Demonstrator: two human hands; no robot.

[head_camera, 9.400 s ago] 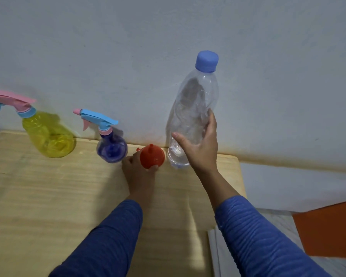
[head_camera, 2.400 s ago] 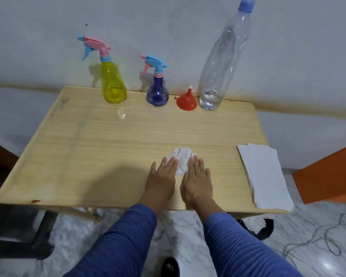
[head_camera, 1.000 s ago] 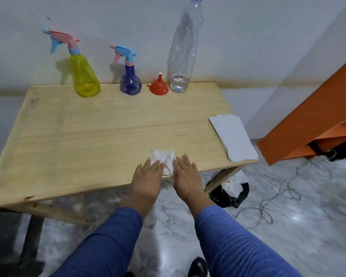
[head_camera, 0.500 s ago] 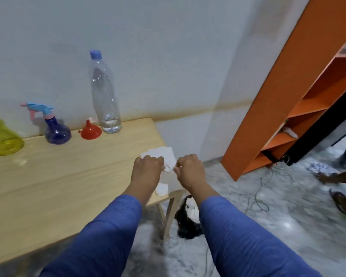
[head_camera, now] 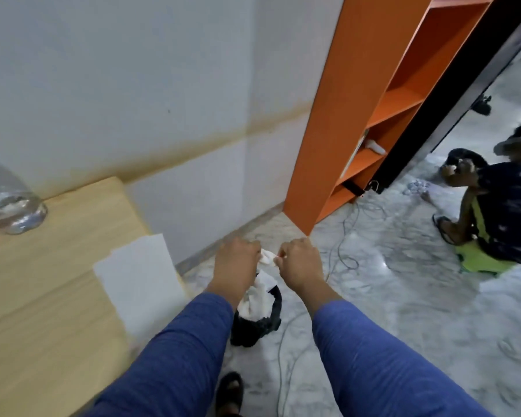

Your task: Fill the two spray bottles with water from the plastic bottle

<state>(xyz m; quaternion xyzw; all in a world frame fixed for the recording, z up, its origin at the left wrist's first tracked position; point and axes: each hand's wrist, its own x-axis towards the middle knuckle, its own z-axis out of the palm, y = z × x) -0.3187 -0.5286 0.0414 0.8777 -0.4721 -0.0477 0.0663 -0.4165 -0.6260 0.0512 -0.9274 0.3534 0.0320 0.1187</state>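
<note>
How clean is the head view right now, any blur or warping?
Head view: soft motion blur on the floor and the seated person; wide-angle lens bends the orange shelf; both hands, left hand and right hand, holding the tissue, stay fairly sharp.

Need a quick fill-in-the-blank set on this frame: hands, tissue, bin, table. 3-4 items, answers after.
1. Both hands, left hand and right hand, pinch a crumpled white ____ between them.
2. The hands hold it above a ____ bin on the floor.
3. The stack of white paper sheets lies on the wooden ____ at its edge.
4. The tall shelf unit against the wall is ____ in colour.

Missing words: tissue; black; table; orange
</note>
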